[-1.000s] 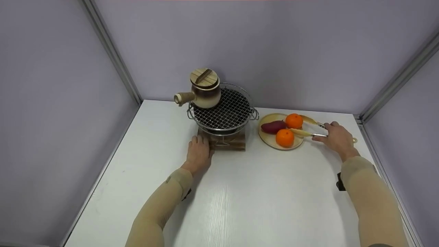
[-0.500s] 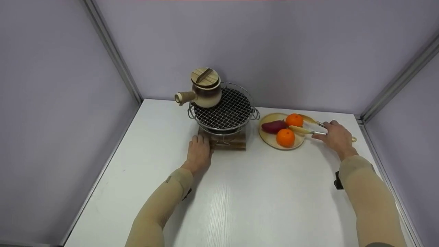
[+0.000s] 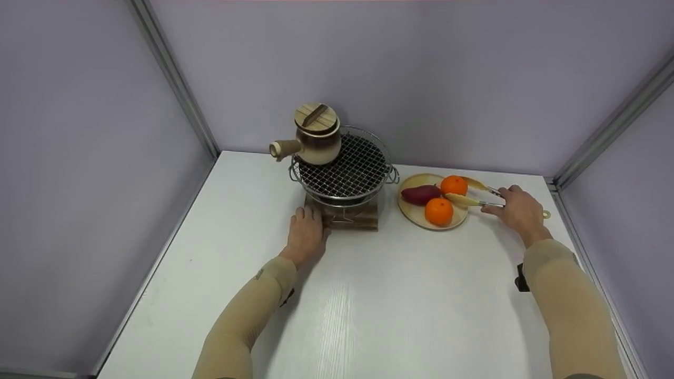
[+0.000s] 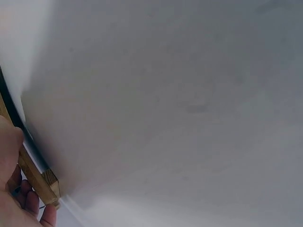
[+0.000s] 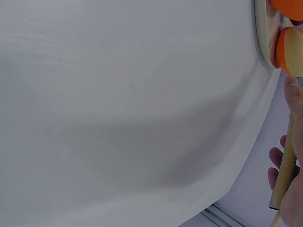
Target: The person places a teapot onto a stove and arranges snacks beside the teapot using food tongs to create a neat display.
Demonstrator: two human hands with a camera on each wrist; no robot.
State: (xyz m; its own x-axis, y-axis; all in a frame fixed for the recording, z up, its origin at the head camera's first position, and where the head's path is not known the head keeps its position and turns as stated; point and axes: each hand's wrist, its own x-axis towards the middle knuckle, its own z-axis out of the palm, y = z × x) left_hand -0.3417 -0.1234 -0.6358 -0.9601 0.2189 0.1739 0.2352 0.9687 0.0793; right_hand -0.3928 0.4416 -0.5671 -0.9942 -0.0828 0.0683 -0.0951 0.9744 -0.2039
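My right hand (image 3: 520,210) grips a pair of tongs (image 3: 462,200) with yellowish tips. Those tips lie on either side of the rear orange (image 3: 454,185) on a round wooden plate (image 3: 413,216). A second orange (image 3: 439,211) and a dark red, sweet-potato-shaped piece (image 3: 421,195) share the plate. In the right wrist view, the fingers wrap the tongs (image 5: 286,165), and one tip covers part of an orange (image 5: 282,51). My left hand (image 3: 305,231) holds the left front corner of the stove's wooden base (image 3: 355,223); the left wrist view shows thumb and fingers around the wood (image 4: 35,177).
Above the base sits a round wire grill (image 3: 350,176) with side loops. On its left rear stands a brown-and-cream pot (image 3: 322,151) with a wooden lid (image 3: 315,118), its handle (image 3: 286,149) pointing left. Grey walls close in the white table (image 3: 405,295).
The front arm of the tongs has come slightly nearer the rear orange, which has shifted a touch right. My left hand stays at the stove's base.
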